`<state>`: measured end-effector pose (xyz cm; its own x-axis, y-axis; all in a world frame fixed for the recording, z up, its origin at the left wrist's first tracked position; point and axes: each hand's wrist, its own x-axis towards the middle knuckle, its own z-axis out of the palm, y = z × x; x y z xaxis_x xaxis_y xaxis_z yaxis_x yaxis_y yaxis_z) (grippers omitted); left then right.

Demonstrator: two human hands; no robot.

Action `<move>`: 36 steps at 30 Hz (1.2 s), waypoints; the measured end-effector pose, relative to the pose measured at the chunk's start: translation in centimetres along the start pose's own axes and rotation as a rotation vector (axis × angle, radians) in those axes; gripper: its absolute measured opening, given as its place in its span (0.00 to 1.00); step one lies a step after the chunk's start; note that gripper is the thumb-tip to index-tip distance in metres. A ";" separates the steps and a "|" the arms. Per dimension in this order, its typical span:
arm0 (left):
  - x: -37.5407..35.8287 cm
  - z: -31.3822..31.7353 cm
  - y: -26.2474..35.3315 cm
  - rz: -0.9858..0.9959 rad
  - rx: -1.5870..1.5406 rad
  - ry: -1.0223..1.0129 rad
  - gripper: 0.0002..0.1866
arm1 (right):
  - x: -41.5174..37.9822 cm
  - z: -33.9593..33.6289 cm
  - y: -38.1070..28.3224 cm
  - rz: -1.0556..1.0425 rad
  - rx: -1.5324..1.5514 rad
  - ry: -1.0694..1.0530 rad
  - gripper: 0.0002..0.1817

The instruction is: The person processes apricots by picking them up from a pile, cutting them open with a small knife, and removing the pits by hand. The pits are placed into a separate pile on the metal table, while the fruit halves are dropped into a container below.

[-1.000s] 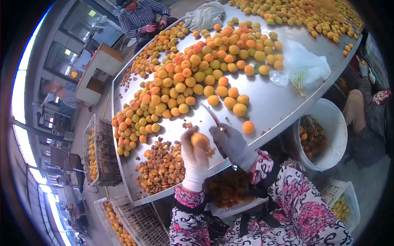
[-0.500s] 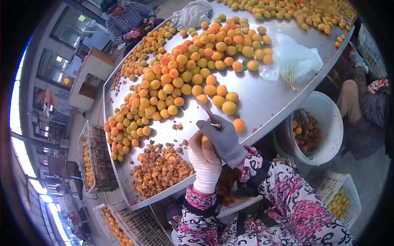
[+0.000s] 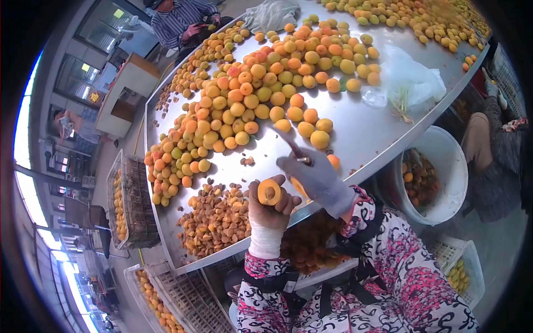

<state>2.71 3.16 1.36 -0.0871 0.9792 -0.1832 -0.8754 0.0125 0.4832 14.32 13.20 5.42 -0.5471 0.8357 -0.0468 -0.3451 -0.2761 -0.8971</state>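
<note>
My left hand (image 3: pixel 267 217), in a white wrist covering with bare fingers, grips an apricot half (image 3: pixel 262 190). Its cut face is turned up, and a brown pit (image 3: pixel 270 192) sits in the middle. Just to the right, my right hand (image 3: pixel 322 178) in a grey glove is closed round a small knife (image 3: pixel 292 146) whose blade points up and left. An orange apricot piece (image 3: pixel 298 187) shows under the glove's fingers. Below and left of the hands lies a pile of brown pits (image 3: pixel 214 222). Whole apricots (image 3: pixel 239 105) are heaped beyond them.
The metal table (image 3: pixel 355 133) has a raised rim. A clear plastic bag (image 3: pixel 411 83) and a grey cloth (image 3: pixel 272 15) lie on it. A white bucket (image 3: pixel 447 177) with scraps stands at right; crates (image 3: pixel 139 205) stand left. Other people sit at far left (image 3: pixel 183 25) and right (image 3: pixel 488 150).
My hands have moved apart. The left hand has turned over, bringing the apricot half's cut face and pit into view; the right hand has shifted right with the knife.
</note>
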 end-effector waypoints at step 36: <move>-1.0 1.7 -2.9 -0.180 0.055 0.233 0.25 | -0.6 0.1 -2.3 -0.008 0.277 -0.093 0.17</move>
<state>6.12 2.50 1.63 -0.0447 0.8875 -0.4587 -0.8603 0.1992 0.4693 15.35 13.28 7.57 -0.6070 0.7946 0.0115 -0.5372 -0.3997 -0.7427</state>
